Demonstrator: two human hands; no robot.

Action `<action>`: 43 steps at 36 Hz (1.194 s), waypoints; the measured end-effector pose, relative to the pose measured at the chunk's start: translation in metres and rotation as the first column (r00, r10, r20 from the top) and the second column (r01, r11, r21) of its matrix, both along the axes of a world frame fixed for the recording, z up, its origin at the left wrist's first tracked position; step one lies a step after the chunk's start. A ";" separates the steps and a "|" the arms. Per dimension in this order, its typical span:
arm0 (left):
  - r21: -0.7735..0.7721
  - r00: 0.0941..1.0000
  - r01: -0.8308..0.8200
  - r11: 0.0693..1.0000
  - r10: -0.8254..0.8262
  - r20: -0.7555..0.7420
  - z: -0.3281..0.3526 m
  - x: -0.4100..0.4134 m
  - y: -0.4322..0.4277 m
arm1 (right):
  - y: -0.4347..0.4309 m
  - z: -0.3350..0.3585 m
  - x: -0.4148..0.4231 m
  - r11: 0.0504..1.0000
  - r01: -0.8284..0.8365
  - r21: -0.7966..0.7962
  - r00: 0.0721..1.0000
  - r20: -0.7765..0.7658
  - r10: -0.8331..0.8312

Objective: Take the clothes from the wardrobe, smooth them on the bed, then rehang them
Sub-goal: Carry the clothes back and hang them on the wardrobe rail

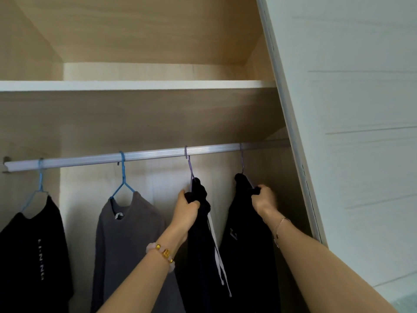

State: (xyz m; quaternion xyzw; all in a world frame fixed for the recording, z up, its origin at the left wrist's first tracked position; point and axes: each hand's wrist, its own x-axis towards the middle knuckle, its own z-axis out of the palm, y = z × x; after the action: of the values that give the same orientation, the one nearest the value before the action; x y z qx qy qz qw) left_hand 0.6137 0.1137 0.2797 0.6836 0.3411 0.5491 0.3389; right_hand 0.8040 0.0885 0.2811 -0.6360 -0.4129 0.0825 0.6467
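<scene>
Several garments hang from a silver rail (144,154) inside the wardrobe. My left hand (186,213) grips the top of dark trousers with white drawstrings (202,245), which hang on a purple hanger (190,168). My right hand (264,199) grips the top of another dark garment (246,245) on a second purple hanger (242,163) at the rail's right end. A grey sweater (126,240) hangs on a blue hanger (123,175) to the left. A black T-shirt with white lettering (38,249) hangs on a blue hanger at far left.
A white-edged shelf (135,85) runs above the rail, with a bare wooden compartment over it. The open white wardrobe door (352,132) stands close on the right. The wardrobe's right side wall (295,199) is just beyond my right hand.
</scene>
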 end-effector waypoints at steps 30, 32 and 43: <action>0.242 0.968 -0.156 0.958 0.197 -0.154 -0.023 -0.025 -0.010 | -0.003 -0.015 -0.013 0.989 0.133 -0.068 0.905 0.414 -0.093; 0.265 0.959 -0.173 0.949 0.223 -0.172 -0.025 -0.028 -0.012 | -0.005 -0.015 -0.014 0.986 0.140 -0.093 0.889 0.450 -0.084; 0.511 0.806 -0.243 0.825 0.464 -0.367 -0.024 -0.053 -0.047 | -0.043 -0.014 -0.048 0.937 0.345 0.059 0.582 0.770 -0.263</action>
State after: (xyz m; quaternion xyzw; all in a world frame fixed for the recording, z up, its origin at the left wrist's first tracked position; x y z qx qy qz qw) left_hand 0.5612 0.0667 0.2553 0.7770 0.4051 0.4809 -0.0303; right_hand 0.7556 0.0452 0.2675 -0.7019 -0.5281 -0.2871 0.3822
